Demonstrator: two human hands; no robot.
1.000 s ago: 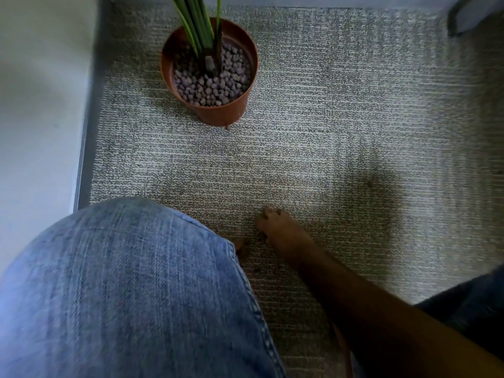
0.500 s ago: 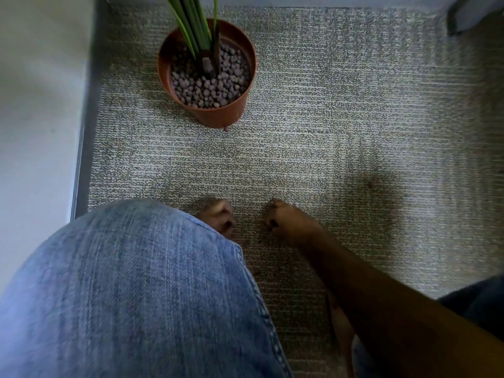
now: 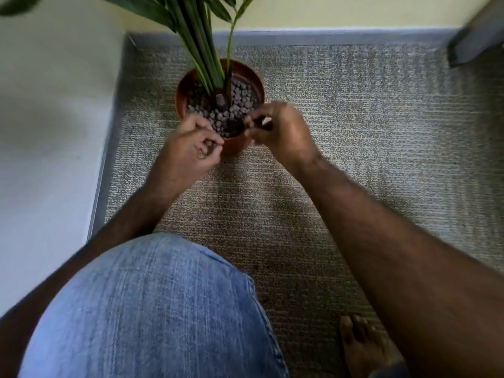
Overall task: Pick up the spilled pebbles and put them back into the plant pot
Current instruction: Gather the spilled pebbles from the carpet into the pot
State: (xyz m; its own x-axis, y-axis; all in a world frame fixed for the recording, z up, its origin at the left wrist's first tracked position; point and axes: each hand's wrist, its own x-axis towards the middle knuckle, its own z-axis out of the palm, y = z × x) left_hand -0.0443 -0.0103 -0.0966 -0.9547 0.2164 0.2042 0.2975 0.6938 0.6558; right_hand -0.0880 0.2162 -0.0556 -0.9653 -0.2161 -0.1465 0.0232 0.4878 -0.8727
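Note:
The terracotta plant pot (image 3: pixel 255 77) stands on the carpet near the room's corner, filled with grey-brown pebbles (image 3: pixel 241 95) around green stems (image 3: pixel 200 50). Both my hands are at the pot's near rim. My left hand (image 3: pixel 192 143) is curled shut just outside the rim's near-left side, with something small and pale between its fingers. My right hand (image 3: pixel 281 129) hovers over the near-right rim, its fingertips pinched on a dark pebble (image 3: pixel 259 123). Both hands are blurred. No loose pebbles show on the carpet.
A white wall (image 3: pixel 41 132) runs along the left and a grey skirting board (image 3: pixel 327 36) along the back. My jeans-clad knee (image 3: pixel 152 309) fills the lower left and a bare foot (image 3: pixel 362 347) rests at lower right. A dark object (image 3: pixel 477 36) juts in top right.
Both hands have lifted off the carpet near my knee and moved forward to the pot's near rim. The camera has moved closer, so the pot looks larger.

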